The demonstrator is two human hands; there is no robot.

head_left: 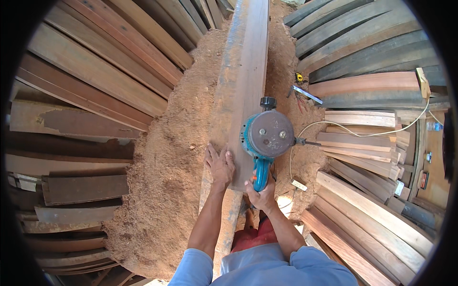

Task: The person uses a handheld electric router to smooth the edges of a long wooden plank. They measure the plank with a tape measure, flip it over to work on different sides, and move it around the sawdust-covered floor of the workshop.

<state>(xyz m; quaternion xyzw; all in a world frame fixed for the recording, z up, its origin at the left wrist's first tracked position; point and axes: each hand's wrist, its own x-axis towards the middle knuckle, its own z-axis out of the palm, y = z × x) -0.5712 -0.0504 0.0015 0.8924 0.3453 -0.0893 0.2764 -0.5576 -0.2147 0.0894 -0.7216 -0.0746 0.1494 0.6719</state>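
Note:
A teal electric hand planer with a round dark cover and a black front knob sits on the near part of a long brown plank. My right hand is wrapped round the planer's rear handle. The plank lies lengthwise along a narrow, worn wooden bench that runs away from me. My left hand rests on the plank's left edge, left of the planer, with its fingers stretched out and nothing in them.
Wood shavings cover the floor around the bench. Stacked boards stand at the left and right. A pale cord loops on the right near a white power strip. A yellow tape measure lies beyond the planer.

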